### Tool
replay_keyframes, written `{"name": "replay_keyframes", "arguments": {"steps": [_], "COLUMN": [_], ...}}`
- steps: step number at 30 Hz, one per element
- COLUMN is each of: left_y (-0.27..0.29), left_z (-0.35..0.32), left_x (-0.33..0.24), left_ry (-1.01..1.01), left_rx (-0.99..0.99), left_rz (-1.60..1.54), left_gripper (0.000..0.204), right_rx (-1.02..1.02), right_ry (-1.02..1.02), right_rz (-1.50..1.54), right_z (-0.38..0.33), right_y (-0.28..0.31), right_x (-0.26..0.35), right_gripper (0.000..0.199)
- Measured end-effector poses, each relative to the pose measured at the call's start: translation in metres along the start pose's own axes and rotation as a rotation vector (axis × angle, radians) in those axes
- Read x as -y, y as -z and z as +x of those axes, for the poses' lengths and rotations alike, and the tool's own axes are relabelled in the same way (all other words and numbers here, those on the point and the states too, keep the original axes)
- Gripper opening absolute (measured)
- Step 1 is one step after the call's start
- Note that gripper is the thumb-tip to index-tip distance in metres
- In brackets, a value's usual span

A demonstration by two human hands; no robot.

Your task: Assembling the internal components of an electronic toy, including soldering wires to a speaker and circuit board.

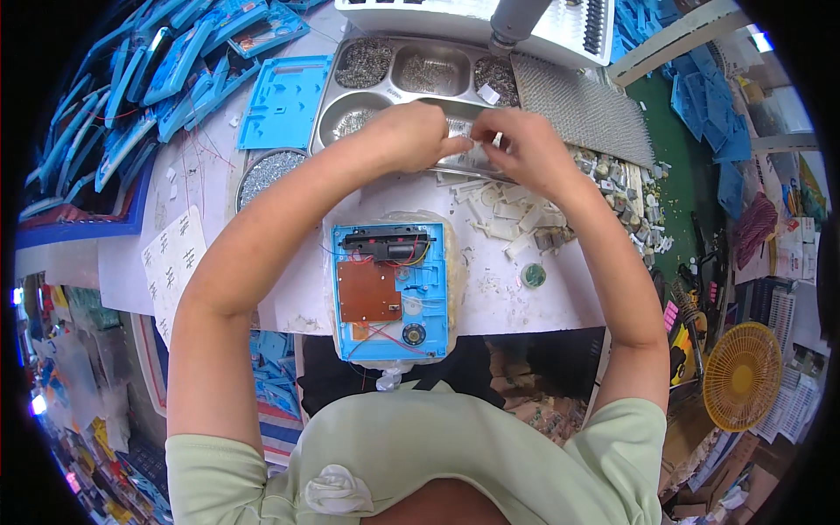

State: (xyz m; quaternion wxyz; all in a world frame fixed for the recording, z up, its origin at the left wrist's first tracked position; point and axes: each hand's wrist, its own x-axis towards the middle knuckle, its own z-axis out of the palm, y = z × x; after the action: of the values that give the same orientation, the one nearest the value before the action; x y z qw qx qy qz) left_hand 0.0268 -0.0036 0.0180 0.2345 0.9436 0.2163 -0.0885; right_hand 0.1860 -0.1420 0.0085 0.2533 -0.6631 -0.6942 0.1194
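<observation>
Both hands are over the metal compartment tray (317, 114), whose sections hold small shiny metal parts (366, 63). My left hand (413, 138) is closed with its thumb toward the right; what its fingers hold, if anything, is hidden. Beside it, my right hand (529, 150) pinches with thumb and forefinger; a tiny pale bit shows at the fingertips, too small to name. Closer to me lies an open blue plastic casing (433, 324) on a pale padded support. Inside it are a brown circuit board (367, 293), a black mechanism (382, 243), thin wires and a round black part (414, 333).
Blue casings (175, 70) are piled at the far left, near a flat blue panel (284, 102). A round dish (267, 175) holds small metal pieces. White plastic pieces (507, 214) and small block-shaped parts (617, 188) lie at right, below a textured grey mat (577, 101).
</observation>
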Motion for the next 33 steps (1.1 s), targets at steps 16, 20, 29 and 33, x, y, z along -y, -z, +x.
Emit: {"name": "replay_keyframes", "arguments": {"steps": [16,20,29,33], "left_y": [-0.007,-0.008,-0.005,-0.005], "left_z": [-0.026,-0.031,-0.035,-0.033], "left_x": [0.002,0.000,0.009,0.006], "left_ry": [-0.111,-0.102,0.035,-0.083], "left_rx": [-0.416,-0.404,-0.341,-0.283], "left_rz": [-0.409,-0.452,-0.536,-0.689], "left_gripper": [0.031,0.030,0.029,0.030], "right_rx": [0.163,0.156,0.082,-0.122], "right_ry": [-0.131,-0.098,-0.143,0.099], "right_rz": [-0.257,-0.543,-0.564,-0.247], "right_z": [0.010,0.012,0.026,0.008], "right_y": [0.019,0.001,-0.004,0.019], "right_x": [0.001,-0.001,0.015,0.033], "right_gripper": [0.016,0.018,0.015,0.014]}}
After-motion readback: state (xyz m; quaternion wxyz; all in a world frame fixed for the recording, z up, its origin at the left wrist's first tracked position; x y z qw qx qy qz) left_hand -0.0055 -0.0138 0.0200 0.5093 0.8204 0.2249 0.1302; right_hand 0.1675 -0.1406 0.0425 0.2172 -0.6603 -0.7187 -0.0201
